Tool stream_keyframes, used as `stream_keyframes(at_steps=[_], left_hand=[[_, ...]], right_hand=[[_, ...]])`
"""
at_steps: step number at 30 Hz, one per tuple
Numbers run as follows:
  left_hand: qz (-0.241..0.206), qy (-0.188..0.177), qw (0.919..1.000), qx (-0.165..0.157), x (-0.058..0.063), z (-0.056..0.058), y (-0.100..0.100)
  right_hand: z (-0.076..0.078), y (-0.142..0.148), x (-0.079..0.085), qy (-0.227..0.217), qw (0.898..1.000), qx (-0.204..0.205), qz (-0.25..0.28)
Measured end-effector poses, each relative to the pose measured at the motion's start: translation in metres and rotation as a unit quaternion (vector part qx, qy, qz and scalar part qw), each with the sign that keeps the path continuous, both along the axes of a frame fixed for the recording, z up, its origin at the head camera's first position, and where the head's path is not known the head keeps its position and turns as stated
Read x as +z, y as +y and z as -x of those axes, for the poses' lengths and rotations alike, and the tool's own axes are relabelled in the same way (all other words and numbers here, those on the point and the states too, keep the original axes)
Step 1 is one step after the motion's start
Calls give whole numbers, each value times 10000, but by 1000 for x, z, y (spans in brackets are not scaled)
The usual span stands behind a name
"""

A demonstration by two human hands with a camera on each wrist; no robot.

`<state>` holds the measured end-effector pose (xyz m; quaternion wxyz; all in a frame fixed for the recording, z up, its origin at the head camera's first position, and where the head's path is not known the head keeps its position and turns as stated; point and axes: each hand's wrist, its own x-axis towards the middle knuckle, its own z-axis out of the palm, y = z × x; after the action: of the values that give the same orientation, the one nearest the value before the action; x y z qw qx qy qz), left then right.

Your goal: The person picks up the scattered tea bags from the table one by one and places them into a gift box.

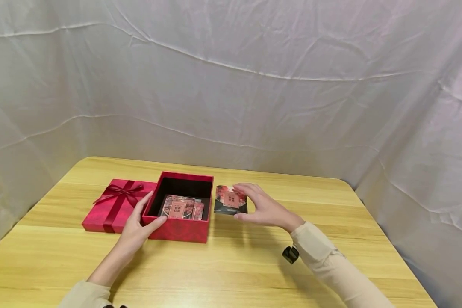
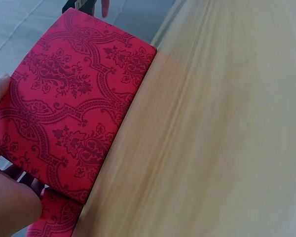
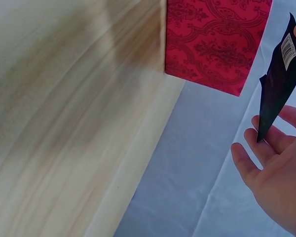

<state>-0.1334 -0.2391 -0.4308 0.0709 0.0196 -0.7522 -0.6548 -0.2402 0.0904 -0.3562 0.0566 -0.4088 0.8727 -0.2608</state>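
A red patterned gift box [image 1: 177,231] with a black inside stands without its lid on the table. Several tea sachets [image 1: 178,209] with pink labels lie in it. At the box's front left corner, my left hand [image 1: 136,229] grips the wall, thumb at the front rim and fingers along the left side. My right hand [image 1: 267,209] pinches another tea sachet [image 1: 230,200] between thumb and fingers, just right of the box and above the table. In the right wrist view this sachet's dark back [image 3: 278,74] shows a barcode label.
The red lid [image 1: 94,216] with a dark red ribbon bow [image 1: 125,194] lies left of the box, close against it. A wooden table [image 1: 215,273] carries everything. Pale cloth [image 1: 231,107] hangs behind and at the sides. A small black device [image 1: 290,254] hangs at the right wrist.
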Motion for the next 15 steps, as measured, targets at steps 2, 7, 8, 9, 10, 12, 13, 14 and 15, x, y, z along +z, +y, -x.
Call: stream_keyframes(at_steps=[2,7,8,9,10,12,13,14,15], left_hand=[[-16,31,10000,15,-1,0,1],[-17,41,10000,38,-2,0,1],[-11,33,10000,36,-2,-1,1],[3,21,10000,37,-2,-1,1],[17,12,10000,37,-2,-1,1],[60,-6,10000,35,-1,-1,0],[71,-11,10000,33,-1,-1,0],[82,-17,10000,29,-1,-1,0],[99,-15,9999,26,-1,-1,0]], right_hand=[[1,-2,1,22,10000,32,-14],[4,-10,6,79,9999,92,-113],[4,-12,7,77,9998,101,-132],[5,-14,8,91,9998,109,-159],[5,-16,10,103,9997,113,-182],[6,-20,12,156,9995,140,-225],[6,-22,14,190,9994,152,-250],[7,-23,15,213,9992,163,-282],[7,-25,16,256,9990,184,-319]])
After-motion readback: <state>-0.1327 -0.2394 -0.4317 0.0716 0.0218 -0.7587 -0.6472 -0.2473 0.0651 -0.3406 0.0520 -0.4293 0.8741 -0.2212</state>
